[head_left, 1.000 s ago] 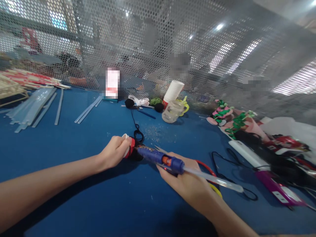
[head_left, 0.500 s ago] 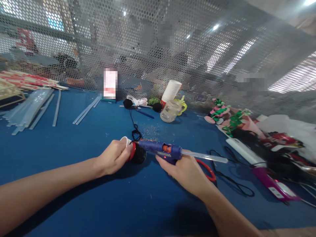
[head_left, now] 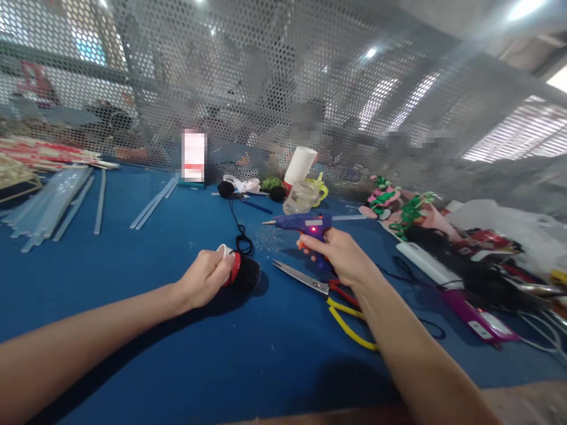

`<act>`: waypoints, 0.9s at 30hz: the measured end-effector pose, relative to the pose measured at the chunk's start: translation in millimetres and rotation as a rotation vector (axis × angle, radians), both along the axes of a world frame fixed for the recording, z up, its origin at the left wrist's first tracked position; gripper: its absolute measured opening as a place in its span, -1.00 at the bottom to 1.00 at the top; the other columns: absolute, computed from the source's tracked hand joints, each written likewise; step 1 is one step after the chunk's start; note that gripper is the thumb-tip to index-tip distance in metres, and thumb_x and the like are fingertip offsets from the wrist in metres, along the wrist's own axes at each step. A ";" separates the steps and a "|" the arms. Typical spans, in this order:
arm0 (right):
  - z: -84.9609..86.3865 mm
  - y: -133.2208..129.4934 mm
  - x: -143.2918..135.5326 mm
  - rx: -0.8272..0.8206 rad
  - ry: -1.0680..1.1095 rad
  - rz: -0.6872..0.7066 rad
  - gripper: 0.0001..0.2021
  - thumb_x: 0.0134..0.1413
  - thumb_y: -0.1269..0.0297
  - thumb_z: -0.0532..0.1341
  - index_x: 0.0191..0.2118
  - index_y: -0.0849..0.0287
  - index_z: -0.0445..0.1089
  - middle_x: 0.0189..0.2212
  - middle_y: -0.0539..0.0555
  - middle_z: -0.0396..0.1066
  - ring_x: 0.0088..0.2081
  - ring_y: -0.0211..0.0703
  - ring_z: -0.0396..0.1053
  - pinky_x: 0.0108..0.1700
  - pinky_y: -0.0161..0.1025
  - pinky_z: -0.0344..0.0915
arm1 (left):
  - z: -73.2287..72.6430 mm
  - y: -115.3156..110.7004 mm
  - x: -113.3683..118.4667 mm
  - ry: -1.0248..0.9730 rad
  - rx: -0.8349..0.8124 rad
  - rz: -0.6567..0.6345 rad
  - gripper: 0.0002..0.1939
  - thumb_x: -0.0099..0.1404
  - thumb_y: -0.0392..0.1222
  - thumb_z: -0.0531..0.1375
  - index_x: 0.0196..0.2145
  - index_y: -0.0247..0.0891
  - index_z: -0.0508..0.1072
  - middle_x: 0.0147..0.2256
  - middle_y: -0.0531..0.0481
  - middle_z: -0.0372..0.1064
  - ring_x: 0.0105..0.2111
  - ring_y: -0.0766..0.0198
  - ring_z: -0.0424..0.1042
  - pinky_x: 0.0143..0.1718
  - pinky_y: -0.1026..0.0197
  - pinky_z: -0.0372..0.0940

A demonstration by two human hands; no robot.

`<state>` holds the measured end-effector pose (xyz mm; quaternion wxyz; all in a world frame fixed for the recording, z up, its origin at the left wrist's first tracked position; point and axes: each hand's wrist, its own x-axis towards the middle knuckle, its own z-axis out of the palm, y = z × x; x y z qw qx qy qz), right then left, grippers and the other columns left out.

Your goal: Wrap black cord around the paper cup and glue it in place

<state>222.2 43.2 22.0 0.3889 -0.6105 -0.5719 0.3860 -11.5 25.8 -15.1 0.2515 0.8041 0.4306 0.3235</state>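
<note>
Our L hand (head_left: 199, 282) grasps the white paper cup w/ red band and black yarn-like wrap (head_left: 248, 275), near its rim; it's tipped sideways approx. mid-surface, on or just over the blue surface (head_left: 177, 360), can't tell which. Our R hand (head_left: 343, 252) has its fingers closed round the dark-blue plastic glue gun w/ orange trigger (head_left: 303, 222), nozzle pointing L, apart from the cup; can't tell if the trigger's pressed. For neat gluing, we'd steady the cup, aim the nozzle away from our L fingers b/c it's prob. hot, dab thin, and mind the loose black yarn strand (head_left: 233, 209) and the steel scissors w/ red and yellow handles (head_left: 305, 279) lying below the R hand. Count: 1 held cup, 1 gun, 1 pr scissors, 2 round black yarn balls (head_left: 225, 189), 1 green yarn ball (head_left: 271, 184), 1 clear plastic mug (head_left: 297, 202), 1 stack of white paper cups (head_left: 302, 163) (no. unclear), 1 white-and-purple power strip (head_left: 427, 265); the translucent flat sticks (head_left: 55, 198) piled far L overlap too much to count.
</note>
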 end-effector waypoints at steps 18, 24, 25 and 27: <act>-27.9 56.5 -7.5 -0.025 -0.494 -0.166 -0.77 0.05 0.31 0.04 -0.23 0.34 0.31 -0.11 0.30 0.21 -0.06 0.04 0.15 -0.08 -0.04 0.08 | -0.4 0.0 -2.1 0.027 0.077 -0.048 -0.64 0.21 -0.22 -0.21 -0.72 -0.26 -0.06 -0.69 0.13 -0.09 -0.67 0.44 -0.07 -0.60 0.30 -0.08; -13.6 26.8 -49.4 0.009 -0.349 0.169 -0.62 0.00 0.10 0.03 -0.62 0.25 0.39 -0.52 0.15 0.41 -0.35 -0.11 0.35 -0.24 -0.21 0.16 | 0.4 -1.0 -2.4 0.051 0.116 -0.065 -0.64 0.22 -0.23 -0.21 -0.72 -0.26 -0.02 -0.69 0.11 -0.04 -0.67 0.43 -0.03 -0.59 0.30 -0.05; -13.2 22.3 -57.1 -0.011 -0.294 0.246 -0.60 -0.02 0.06 0.03 -0.63 0.23 0.39 -0.57 0.10 0.41 -0.43 -0.18 0.35 -0.31 -0.27 0.19 | 0.7 -1.3 -2.4 0.061 0.132 -0.075 -0.64 0.22 -0.24 -0.21 -0.72 -0.26 0.00 -0.69 0.11 -0.03 -0.67 0.43 -0.02 -0.59 0.30 -0.04; -14.3 15.8 -70.2 -0.037 -0.195 0.338 -0.57 -0.04 0.00 0.02 -0.62 0.22 0.41 -0.60 0.05 0.41 -0.50 -0.25 0.33 -0.38 -0.32 0.19 | 1.8 -2.1 -2.4 0.080 0.178 -0.108 -0.64 0.21 -0.26 -0.20 -0.72 -0.27 0.02 -0.69 0.10 -0.01 -0.67 0.43 -0.01 -0.60 0.30 -0.03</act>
